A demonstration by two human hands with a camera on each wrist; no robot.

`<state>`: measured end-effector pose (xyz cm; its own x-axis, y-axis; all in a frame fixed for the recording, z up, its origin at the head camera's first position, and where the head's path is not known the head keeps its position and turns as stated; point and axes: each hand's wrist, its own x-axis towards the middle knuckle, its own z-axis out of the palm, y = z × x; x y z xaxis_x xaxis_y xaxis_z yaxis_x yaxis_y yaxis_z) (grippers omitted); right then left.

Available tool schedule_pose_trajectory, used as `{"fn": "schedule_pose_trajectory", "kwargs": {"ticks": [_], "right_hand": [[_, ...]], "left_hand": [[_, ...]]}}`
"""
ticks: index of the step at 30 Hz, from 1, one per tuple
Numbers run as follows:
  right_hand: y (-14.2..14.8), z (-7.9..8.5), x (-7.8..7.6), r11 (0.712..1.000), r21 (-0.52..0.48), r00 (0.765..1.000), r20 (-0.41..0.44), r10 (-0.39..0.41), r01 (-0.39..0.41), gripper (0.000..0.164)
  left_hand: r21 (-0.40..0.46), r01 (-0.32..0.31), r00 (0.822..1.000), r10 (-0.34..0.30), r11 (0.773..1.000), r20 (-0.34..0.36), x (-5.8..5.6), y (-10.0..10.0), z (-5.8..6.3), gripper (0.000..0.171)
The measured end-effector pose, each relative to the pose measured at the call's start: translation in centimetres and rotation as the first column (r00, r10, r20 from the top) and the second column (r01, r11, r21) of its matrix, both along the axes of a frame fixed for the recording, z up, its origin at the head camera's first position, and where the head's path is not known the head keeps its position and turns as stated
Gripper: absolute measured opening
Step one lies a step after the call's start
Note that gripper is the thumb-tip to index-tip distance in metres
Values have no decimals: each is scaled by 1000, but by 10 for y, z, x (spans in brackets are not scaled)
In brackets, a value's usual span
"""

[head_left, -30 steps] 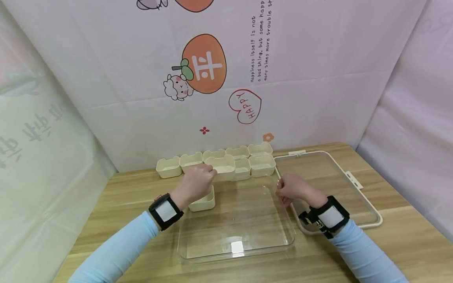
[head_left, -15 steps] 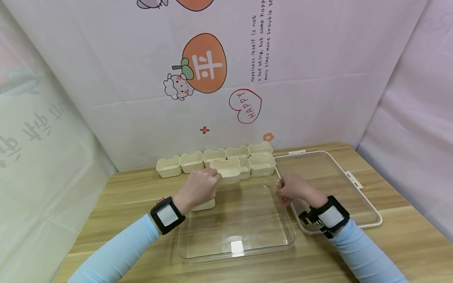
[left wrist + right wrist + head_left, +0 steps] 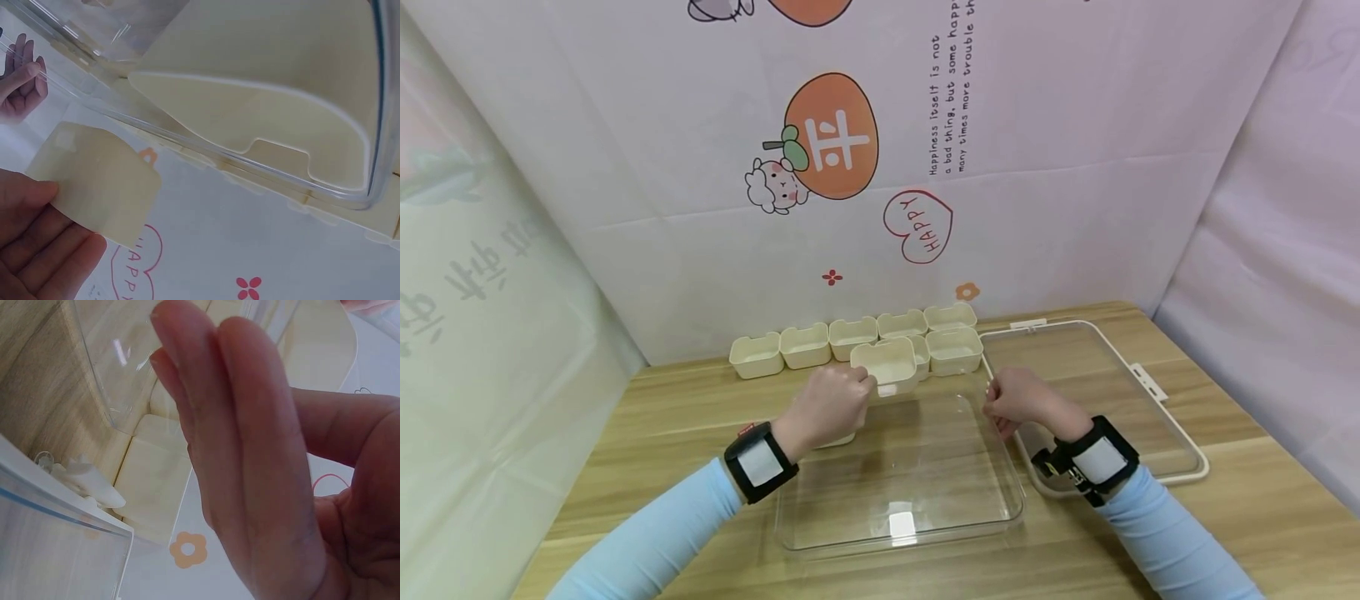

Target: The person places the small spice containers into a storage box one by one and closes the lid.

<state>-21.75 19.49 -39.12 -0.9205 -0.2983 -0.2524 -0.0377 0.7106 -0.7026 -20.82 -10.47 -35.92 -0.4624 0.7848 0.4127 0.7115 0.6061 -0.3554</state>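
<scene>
The right hand (image 3: 1018, 398) is at the right edge of the clear tub (image 3: 850, 544); I can't tell if it grips. The left hand (image 3: 827, 408) reaches forward, pinching a cream cup (image 3: 891, 362) by the tub's far edge. The cup opens upward, long side running left to right.

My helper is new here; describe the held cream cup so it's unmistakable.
On the wooden table, find the clear tray. Near its far edge, the left hand grips one cream cup. Unlike the similar cups lined up behind, this one is held in the air.
</scene>
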Motion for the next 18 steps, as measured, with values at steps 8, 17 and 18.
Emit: {"fn": "schedule_pose_trajectory", "kwargs": {"ticks": [8, 17, 18], "right_hand": [[-1, 1, 1, 1000, -6, 1000, 5, 0, 0, 11], [-1, 1, 1, 1000, -9, 1000, 10, -9, 9, 10], [-1, 1, 1, 1000, -9, 1000, 11, -10, 11, 10]], "left_hand": [[-3, 25, 1000, -25, 1000, -17, 2, 4, -2, 10], [-13, 18, 999, -17, 1000, 35, 5, 9, -4, 10], [-17, 17, 999, -16, 1000, 35, 5, 9, -5, 11]]}}
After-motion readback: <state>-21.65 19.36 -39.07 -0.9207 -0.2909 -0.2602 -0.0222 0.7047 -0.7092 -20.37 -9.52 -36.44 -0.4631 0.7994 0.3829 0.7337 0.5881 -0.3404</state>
